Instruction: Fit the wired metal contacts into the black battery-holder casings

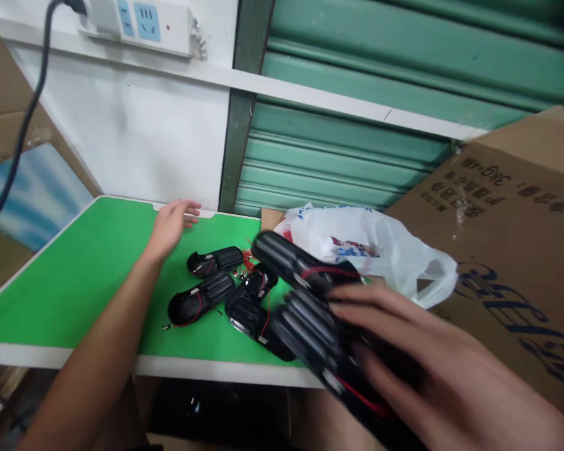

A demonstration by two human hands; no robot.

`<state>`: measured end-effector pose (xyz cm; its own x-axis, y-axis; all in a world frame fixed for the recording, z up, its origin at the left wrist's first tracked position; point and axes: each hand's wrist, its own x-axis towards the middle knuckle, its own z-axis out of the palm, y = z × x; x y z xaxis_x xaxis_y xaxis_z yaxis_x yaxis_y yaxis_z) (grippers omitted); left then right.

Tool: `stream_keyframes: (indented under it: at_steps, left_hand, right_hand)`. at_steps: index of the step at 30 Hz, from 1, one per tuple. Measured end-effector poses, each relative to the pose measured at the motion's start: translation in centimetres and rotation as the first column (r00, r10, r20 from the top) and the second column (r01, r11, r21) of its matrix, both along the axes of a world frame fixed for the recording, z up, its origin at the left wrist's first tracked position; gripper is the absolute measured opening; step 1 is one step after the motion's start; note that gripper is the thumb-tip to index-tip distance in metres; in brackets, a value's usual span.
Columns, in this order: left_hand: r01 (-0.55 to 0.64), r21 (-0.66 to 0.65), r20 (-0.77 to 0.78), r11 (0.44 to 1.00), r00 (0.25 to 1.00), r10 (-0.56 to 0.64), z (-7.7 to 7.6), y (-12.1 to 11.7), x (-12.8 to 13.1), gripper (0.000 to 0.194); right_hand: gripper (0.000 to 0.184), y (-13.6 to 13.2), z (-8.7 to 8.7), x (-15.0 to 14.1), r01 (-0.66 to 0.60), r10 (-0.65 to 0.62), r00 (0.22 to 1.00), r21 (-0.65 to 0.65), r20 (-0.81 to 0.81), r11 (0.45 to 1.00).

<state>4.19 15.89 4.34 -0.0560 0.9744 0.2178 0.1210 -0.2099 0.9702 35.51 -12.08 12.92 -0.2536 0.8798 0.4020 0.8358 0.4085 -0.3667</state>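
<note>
My right hand is closed around black plastic housings with red wires, at least two, held up over the table's right front edge and blurred by motion. My left hand hovers near the green tabletop's far edge, fingers extended and nothing in them. Between the hands, several similar elongated black housings with ribbed ends and thin red wires lie loosely on the green tabletop, some overlapping. A small bunch of red wires sits behind them. My right palm and part of the held housings are hidden.
A white plastic bag rests at the table's back right. Beside it stands a large printed cardboard box. Behind are a green shutter and a white wall with a power strip; a black cable hangs at left.
</note>
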Motion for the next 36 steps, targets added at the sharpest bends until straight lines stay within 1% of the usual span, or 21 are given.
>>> stream_keyframes:
  at_steps: [2, 3, 5, 7, 9, 10, 12, 14, 16, 17, 19, 21, 24, 28, 30, 32, 34, 36]
  left_hand:
    - [-0.079, -0.072, 0.207, 0.994, 0.974, 0.092, 0.5, 0.5, -1.0, 0.032]
    - [-0.125, -0.090, 0.278, 0.988, 0.949, 0.146, 0.7, 0.7, -1.5, 0.030]
    - [-0.228, -0.101, 0.355, 0.968, 0.901, 0.249, 1.0, 1.1, -2.3, 0.026]
    - [-0.335, -0.082, 0.365, 0.939, 0.866, 0.341, 1.2, 1.3, -2.8, 0.024]
    - [-0.449, -0.013, 0.337, 0.893, 0.839, 0.427, 1.3, 1.3, -3.1, 0.023]
    - [-0.507, 0.044, 0.317, 0.861, 0.824, 0.469, 1.4, 1.3, -3.2, 0.023]
    - [-0.597, 0.188, 0.274, 0.780, 0.795, 0.542, 1.7, 1.0, -3.3, 0.025]
    - [-0.633, 0.324, 0.230, 0.703, 0.774, 0.590, 1.9, 0.5, -3.3, 0.028]
    - [-0.625, 0.406, 0.185, 0.667, 0.771, 0.609, 2.1, -0.1, -3.2, 0.029]
    - [-0.606, 0.431, 0.161, 0.669, 0.781, 0.604, 2.1, -0.3, -3.1, 0.029]
    - [-0.537, 0.457, 0.097, 0.709, 0.823, 0.560, 1.9, -0.8, -3.1, 0.028]
    - [-0.481, 0.473, 0.008, 0.738, 0.840, 0.542, 1.5, -1.0, -3.0, 0.028]
    - [-0.438, 0.499, -0.088, 0.747, 0.833, 0.547, 1.1, -1.1, -3.0, 0.025]
    - [-0.355, 0.515, -0.168, 0.780, 0.851, 0.498, 0.9, -1.3, -2.8, 0.026]
    - [-0.317, 0.516, -0.196, 0.796, 0.860, 0.470, 0.9, -1.4, -2.7, 0.028]
    - [-0.288, 0.512, -0.219, 0.809, 0.867, 0.447, 1.0, -1.5, -2.5, 0.028]
    - [-0.265, 0.501, -0.246, 0.824, 0.869, 0.429, 1.1, -1.5, -2.4, 0.027]
    - [-0.237, 0.488, -0.280, 0.840, 0.869, 0.408, 1.1, -1.5, -2.3, 0.027]
  right_hand:
    - [0.040, 6.0, 1.8, -3.1, -0.118, 0.117, 0.993, 0.013, 0.017, 0.993]
    - [0.041, 9.0, 2.2, -4.5, -0.154, 0.154, 0.988, 0.003, 0.027, 0.988]
    - [0.043, 14.7, 2.1, -7.0, -0.210, 0.212, 0.976, -0.047, 0.056, 0.977]
    - [0.043, 19.5, 1.2, -9.3, -0.250, 0.261, 0.963, -0.127, 0.074, 0.960]
    - [0.043, 23.4, 0.1, -11.5, -0.278, 0.301, 0.950, -0.217, 0.079, 0.936]
    - [0.042, 25.0, -0.5, -12.6, -0.296, 0.326, 0.942, -0.260, 0.081, 0.919]
    - [0.041, 27.5, -1.5, -14.9, -0.328, 0.366, 0.927, -0.287, 0.087, 0.900]
    - [0.040, 29.3, -2.5, -17.0, -0.357, 0.401, 0.911, -0.304, 0.094, 0.883]
    - [0.041, 30.5, -3.5, -18.9, -0.385, 0.433, 0.896, -0.307, 0.102, 0.870]
    - [0.041, 30.8, -4.0, -19.7, -0.400, 0.448, 0.887, -0.303, 0.107, 0.865]
    - [0.042, 31.1, -4.9, -21.0, -0.435, 0.482, 0.869, -0.290, 0.114, 0.853]
    - [0.044, 31.0, -5.7, -21.7, -0.473, 0.518, 0.847, -0.272, 0.119, 0.838]
    - [0.044, 30.2, -6.9, -22.0, -0.513, 0.553, 0.823, -0.247, 0.128, 0.822]
    - [0.039, 29.0, -7.8, -21.6, -0.504, 0.541, 0.828, -0.227, 0.150, 0.833]
    - [0.036, 28.5, -7.6, -21.4, -0.488, 0.526, 0.834, -0.225, 0.165, 0.843]
    - [0.033, 28.0, -7.0, -21.1, -0.476, 0.517, 0.837, -0.227, 0.180, 0.850]
    - [0.033, 27.2, -5.9, -20.6, -0.468, 0.510, 0.838, -0.227, 0.193, 0.854]
    - [0.034, 25.9, -4.5, -19.4, -0.452, 0.492, 0.849, -0.216, 0.195, 0.865]
